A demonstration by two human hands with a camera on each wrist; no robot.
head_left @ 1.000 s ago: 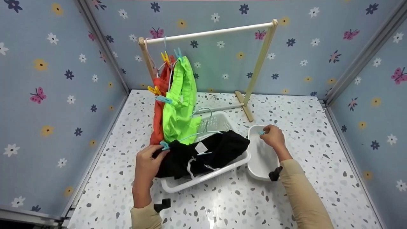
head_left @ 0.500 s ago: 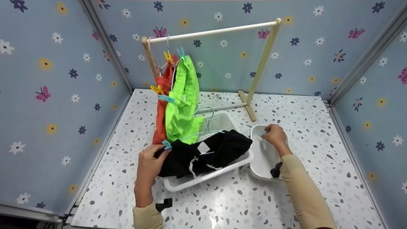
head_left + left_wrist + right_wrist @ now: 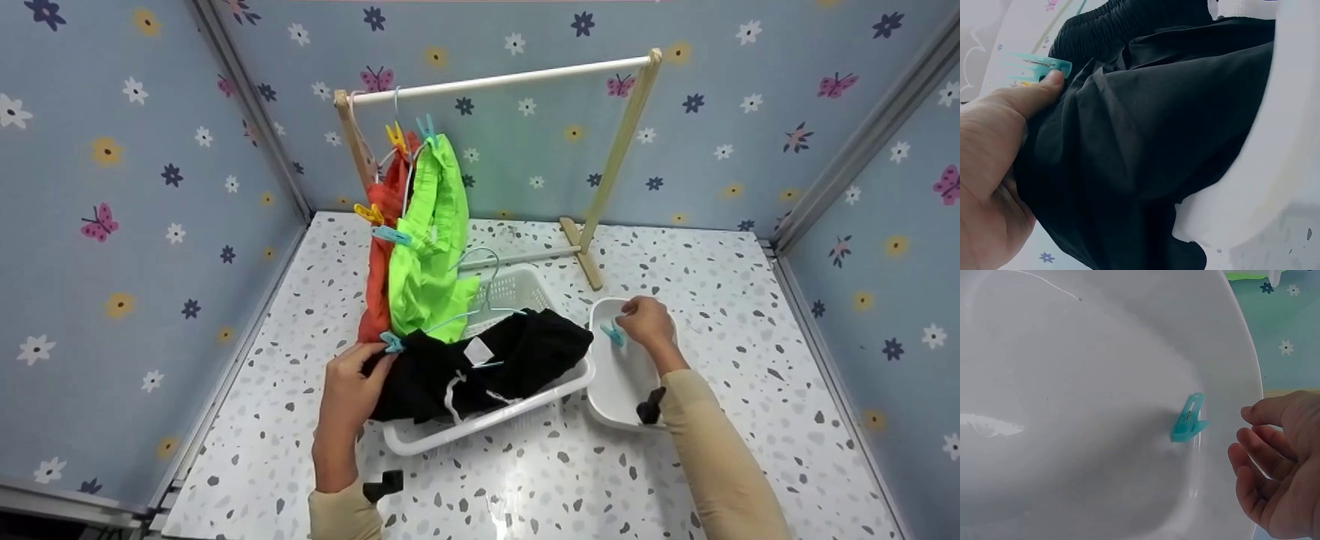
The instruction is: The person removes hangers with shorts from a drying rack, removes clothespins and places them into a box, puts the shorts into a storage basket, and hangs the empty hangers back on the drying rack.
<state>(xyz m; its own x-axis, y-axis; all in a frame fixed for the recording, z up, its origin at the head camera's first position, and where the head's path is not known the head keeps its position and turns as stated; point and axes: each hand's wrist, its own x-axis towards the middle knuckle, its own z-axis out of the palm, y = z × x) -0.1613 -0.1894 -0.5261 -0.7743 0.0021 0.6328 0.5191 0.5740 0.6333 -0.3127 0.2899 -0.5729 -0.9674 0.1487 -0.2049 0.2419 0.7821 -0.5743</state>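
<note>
Black drawstring pants [image 3: 525, 352], with a white tag and white cords, lie across the white laundry basket [image 3: 480, 435]. My left hand [image 3: 352, 379] grips their waist edge between thumb and fingers; in the left wrist view its thumb [image 3: 1053, 79] is against a blue clothespin [image 3: 1050, 64] clipped there. A pale blue hanger [image 3: 491, 281] rises from the pants. A second blue clothespin [image 3: 1189, 419] lies inside the white basin [image 3: 1100, 371]. My right hand [image 3: 1292, 461] hovers by the basin's rim, loosely curled around nothing, apart from that clothespin.
Behind the basket stands a rack with a white bar [image 3: 517, 76]. Red clothing [image 3: 375, 292] and bright green clothing [image 3: 427, 285] hang at its left end, with yellow and blue clothespins. Patterned panels [image 3: 112, 262] enclose the speckled tabletop [image 3: 720, 300].
The blue clothespin, earlier at my right fingertips, now lies in the basin away from them. My left hand keeps its grip on the pants.
</note>
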